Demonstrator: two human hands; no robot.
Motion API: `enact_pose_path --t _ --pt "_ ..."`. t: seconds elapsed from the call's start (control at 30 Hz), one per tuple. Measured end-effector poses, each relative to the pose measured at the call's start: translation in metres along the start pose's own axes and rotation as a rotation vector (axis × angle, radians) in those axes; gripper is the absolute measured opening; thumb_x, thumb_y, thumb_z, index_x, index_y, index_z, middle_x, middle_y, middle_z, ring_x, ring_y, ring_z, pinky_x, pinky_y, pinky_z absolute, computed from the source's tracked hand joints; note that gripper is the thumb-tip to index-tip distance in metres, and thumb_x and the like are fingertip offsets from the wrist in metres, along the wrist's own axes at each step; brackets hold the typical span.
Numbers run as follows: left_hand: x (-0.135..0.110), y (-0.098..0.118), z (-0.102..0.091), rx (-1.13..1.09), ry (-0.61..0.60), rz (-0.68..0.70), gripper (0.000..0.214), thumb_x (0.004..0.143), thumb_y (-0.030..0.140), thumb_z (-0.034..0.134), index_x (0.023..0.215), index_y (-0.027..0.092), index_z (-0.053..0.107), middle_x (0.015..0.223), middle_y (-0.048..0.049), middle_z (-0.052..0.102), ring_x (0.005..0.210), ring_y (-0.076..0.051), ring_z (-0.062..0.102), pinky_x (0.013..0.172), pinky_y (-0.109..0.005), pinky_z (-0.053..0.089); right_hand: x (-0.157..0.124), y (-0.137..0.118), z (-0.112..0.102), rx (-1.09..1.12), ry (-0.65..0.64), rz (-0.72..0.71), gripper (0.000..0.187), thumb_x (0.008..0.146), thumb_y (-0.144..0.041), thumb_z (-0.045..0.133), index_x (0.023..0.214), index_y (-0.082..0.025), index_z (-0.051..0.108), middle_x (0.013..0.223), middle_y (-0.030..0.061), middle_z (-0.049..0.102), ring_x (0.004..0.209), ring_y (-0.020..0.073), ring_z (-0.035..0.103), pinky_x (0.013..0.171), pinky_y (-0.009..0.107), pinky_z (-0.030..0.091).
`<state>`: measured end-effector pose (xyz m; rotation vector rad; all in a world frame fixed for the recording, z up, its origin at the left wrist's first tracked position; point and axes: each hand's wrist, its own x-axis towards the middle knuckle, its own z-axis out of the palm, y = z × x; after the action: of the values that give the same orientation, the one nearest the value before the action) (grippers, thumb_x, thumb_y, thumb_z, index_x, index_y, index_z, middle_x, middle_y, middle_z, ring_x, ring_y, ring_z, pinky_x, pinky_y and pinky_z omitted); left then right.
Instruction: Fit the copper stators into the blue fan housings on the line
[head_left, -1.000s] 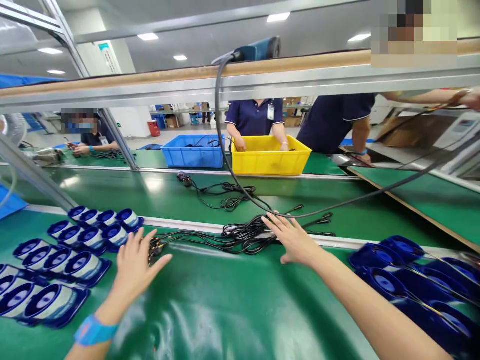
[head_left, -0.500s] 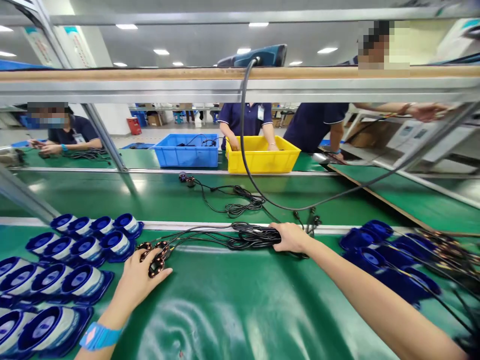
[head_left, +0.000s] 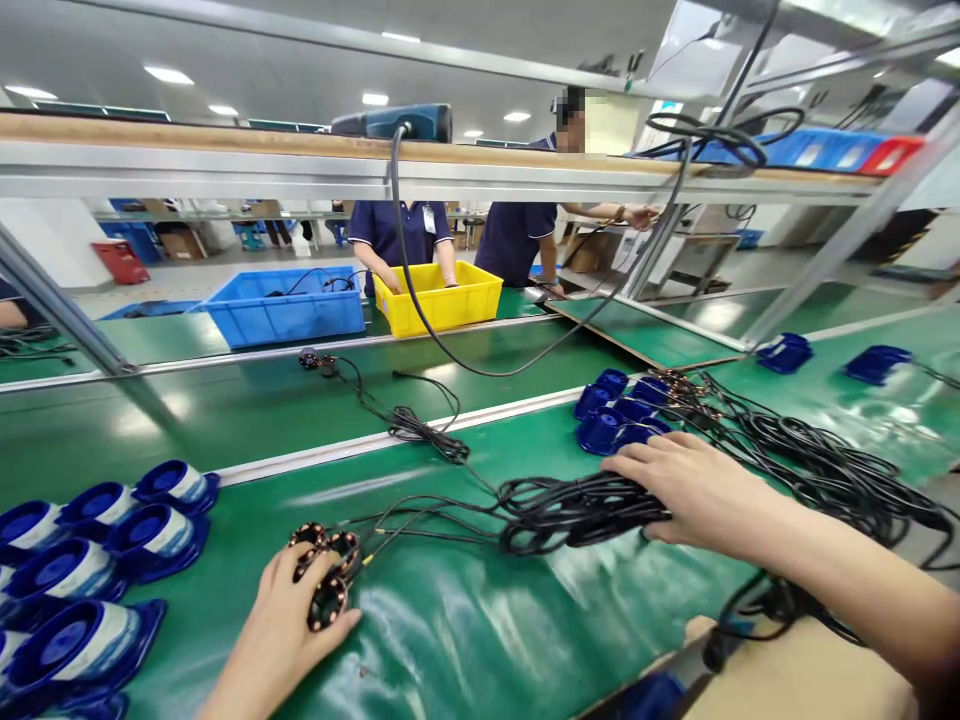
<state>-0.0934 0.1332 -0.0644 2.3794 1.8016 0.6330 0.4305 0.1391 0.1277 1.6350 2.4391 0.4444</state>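
Copper-wound rings [head_left: 328, 605] clamped in the left hand [head_left: 279, 622], cable bundle [head_left: 562, 512] clasped by the right hand [head_left: 697, 490], blue housings [head_left: 64, 572] ranked leftward, yellow bin [head_left: 454, 308] beyond (partly crossed by a hanging cord [head_left: 510, 373])

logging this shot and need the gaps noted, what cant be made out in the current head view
All in the head view:
Copper-wound rings: exact count, hidden by the left hand.
Black cable bundle: right-hand part, hidden by the right hand.
Yellow bin: bottom, hidden by its front wall.
Blue cups: cut off by the left edge.
Badge: any print too small.
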Motion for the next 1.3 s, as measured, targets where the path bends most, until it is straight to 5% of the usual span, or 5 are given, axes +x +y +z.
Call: enact_pose_path --t 0.17,0.4,0.53,1.03,1.3 --pt "-0.023 0.029 0.012 -0.056 -0.025 0.056 0.058 0.071 0.050 0.080 0.126 0.035 0.066 0.138 -0.0098 0.052 0.132 -0.037 0.048 0.104 -0.053 0.054 0.030 -0.007 0.022 0.205 -0.126 0.031 0.060 0.081 -0.035 0.079 0.136 -0.017 0.064 0.130 0.0171 0.068 0.117 0.0362 0.066 0.102 0.052 0.051" --pt "-0.024 0.024 -0.017 -0.082 0.053 0.033 0.086 0.074 0.071 0.071 0.149 0.043 0.041 0.156 -0.0085 0.042 0.143 -0.042 0.041 0.107 -0.067 0.047 0.215 -0.133 0.054 0.524 0.064 -0.141 0.099 0.082 -0.060 0.078 0.157 -0.011 0.035 0.153 0.0221 0.047 0.143 0.0379 0.042 0.122 0.054 0.029" --pt "-0.025 0.005 -0.017 -0.204 0.302 -0.242 0.062 0.090 0.064 0.052 0.146 0.036 0.042 0.150 -0.0095 0.046 0.137 -0.035 0.049 0.112 -0.064 0.044 0.255 -0.153 0.081 0.528 0.022 -0.109 0.050 0.096 -0.039 0.068 0.139 -0.017 0.056 0.131 0.0129 0.063 0.121 0.0287 0.061 0.110 0.056 0.045" --pt "-0.001 -0.025 -0.002 -0.364 0.352 -0.385 0.064 0.084 0.070 0.056 0.135 0.031 0.052 0.134 -0.0089 0.054 0.118 -0.032 0.062 0.095 -0.055 0.059 0.221 -0.072 -0.108 0.536 0.246 -0.037 0.058 0.084 -0.018 0.075 0.140 -0.017 0.056 0.123 0.0117 0.071 0.113 0.0289 0.067 0.095 0.036 0.050" --pt "0.167 -0.037 0.008 -0.155 0.252 -0.181 0.065 0.093 0.053 0.053 0.147 0.018 0.042 0.141 -0.0172 0.048 0.135 -0.034 0.049 0.113 -0.054 0.045 0.139 -0.059 -0.140 0.270 0.083 0.021 0.057 0.089 -0.026 0.070 0.144 -0.023 0.053 0.114 0.0087 0.074 0.101 0.0286 0.071 0.082 0.035 0.054"
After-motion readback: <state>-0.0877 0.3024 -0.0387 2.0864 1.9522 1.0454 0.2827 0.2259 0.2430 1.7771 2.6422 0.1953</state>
